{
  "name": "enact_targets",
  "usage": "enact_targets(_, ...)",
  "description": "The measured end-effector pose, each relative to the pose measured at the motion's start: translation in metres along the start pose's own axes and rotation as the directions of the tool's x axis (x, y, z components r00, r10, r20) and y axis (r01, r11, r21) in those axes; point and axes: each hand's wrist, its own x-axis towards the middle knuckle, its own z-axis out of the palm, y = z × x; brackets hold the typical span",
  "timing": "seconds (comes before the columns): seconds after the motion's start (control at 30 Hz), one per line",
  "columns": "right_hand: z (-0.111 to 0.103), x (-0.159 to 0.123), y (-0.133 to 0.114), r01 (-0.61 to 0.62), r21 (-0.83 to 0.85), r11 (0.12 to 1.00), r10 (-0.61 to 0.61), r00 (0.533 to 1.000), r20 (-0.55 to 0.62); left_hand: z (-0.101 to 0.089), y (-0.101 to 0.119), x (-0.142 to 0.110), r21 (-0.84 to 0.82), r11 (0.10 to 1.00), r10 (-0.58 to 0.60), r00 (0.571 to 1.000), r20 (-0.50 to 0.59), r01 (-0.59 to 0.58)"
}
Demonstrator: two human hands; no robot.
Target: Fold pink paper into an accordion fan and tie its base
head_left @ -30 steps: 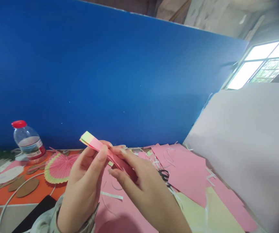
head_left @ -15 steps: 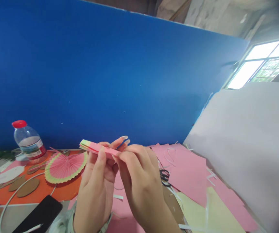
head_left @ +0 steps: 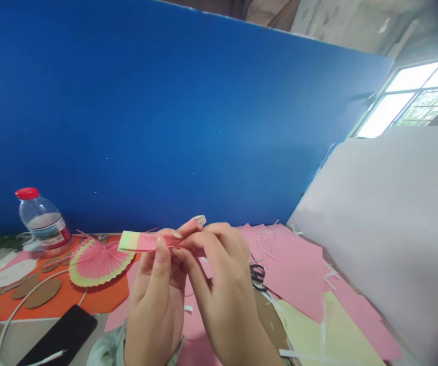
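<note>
hands [head_left: 228,292] pinch the pink strip [head_left: 146,242], its yellow-green end [head_left: 128,241] jutting into open air.

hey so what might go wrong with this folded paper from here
The folded pink paper, pinched by the left hand and right hand, might spring open if the fingers slacken. The left hand could crease the pleated fan nearby. The right hand, if lowered, might bump the scissors.

2 hands [head_left: 156,305] [head_left: 224,284], 1 strip [head_left: 143,242], 1 fan [head_left: 100,263], 1 bottle [head_left: 47,226], 1 phone [head_left: 63,333].
</note>
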Motion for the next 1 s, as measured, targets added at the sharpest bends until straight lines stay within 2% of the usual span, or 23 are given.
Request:
enact_targets(0.13,-0.004,0.001,-0.001,-0.101,0.007,0.995,0.101,0.993,0.061,-0.001,-0.002,0.003,0.001,1.000,-0.022,0.999,0.027,0.022)
enact_targets(0.23,-0.004,0.002,-0.001,-0.121,-0.015,0.993,0.121,0.990,0.069,-0.003,-0.004,0.004,0.015,1.000,-0.010,0.999,0.035,0.010)
enact_targets(0.37,-0.002,0.002,0.000,-0.094,-0.071,0.993,0.098,0.994,0.050,-0.007,-0.007,0.009,0.045,0.999,0.008,0.999,0.043,-0.010)
enact_targets(0.47,-0.003,0.001,0.001,-0.021,-0.073,0.997,0.022,1.000,0.021,-0.011,-0.007,0.015,0.087,0.991,0.099,0.991,0.087,-0.106)
enact_targets(0.6,-0.009,-0.002,-0.002,0.119,-0.067,0.991,-0.124,0.990,-0.066,-0.016,-0.004,0.018,0.239,0.931,0.242,0.956,0.166,-0.277)
enact_targets(0.7,-0.011,-0.004,-0.004,0.184,-0.044,0.982,-0.188,0.978,-0.090,-0.020,-0.004,0.014,0.302,0.911,0.203,0.942,0.267,-0.282)
enact_targets(0.83,-0.010,-0.003,-0.003,0.178,0.001,0.984,-0.176,0.976,-0.129,-0.028,-0.011,0.006,0.425,0.860,0.107,0.913,0.393,-0.284)
enact_targets(1.0,-0.013,-0.002,-0.001,0.149,-0.012,0.989,-0.149,0.978,-0.150,-0.028,-0.015,0.005,0.539,0.698,0.157,0.835,0.528,-0.472)
